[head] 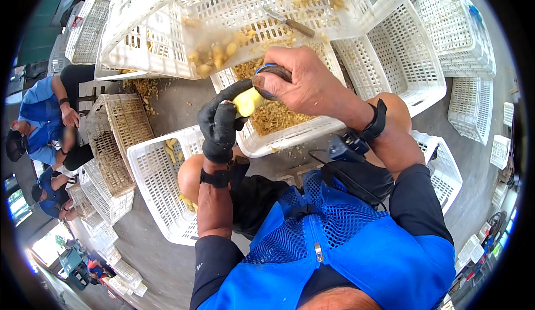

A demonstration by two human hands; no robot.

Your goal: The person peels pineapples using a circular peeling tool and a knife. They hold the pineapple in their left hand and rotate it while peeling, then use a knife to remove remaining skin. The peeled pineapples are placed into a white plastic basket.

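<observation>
My left hand [218, 122], in a black glove, grips a pale yellow, peeled piece of what looks like ginger root [247, 101]. My right hand [307, 82] is bare and closed around a dark, rounded hand tool [273, 76] with a blue edge, probably a peeler. The tool touches the root's right end or lies right against it; its blade is hidden. Below both hands, a white plastic crate [288, 137] holds a heap of yellowish peelings [276, 119]. Ahead, a raised white crate [163, 55] carries several root pieces [217, 55] and a wooden-handled knife [299, 26].
By my left knee is a white crate [146, 172] with a few root pieces [170, 151]. Other white crates [401, 55] stand ahead to the right. A brown-stained crate [109, 142] and two seated people in blue [39, 101] are at the left. Peelings litter the floor [179, 105].
</observation>
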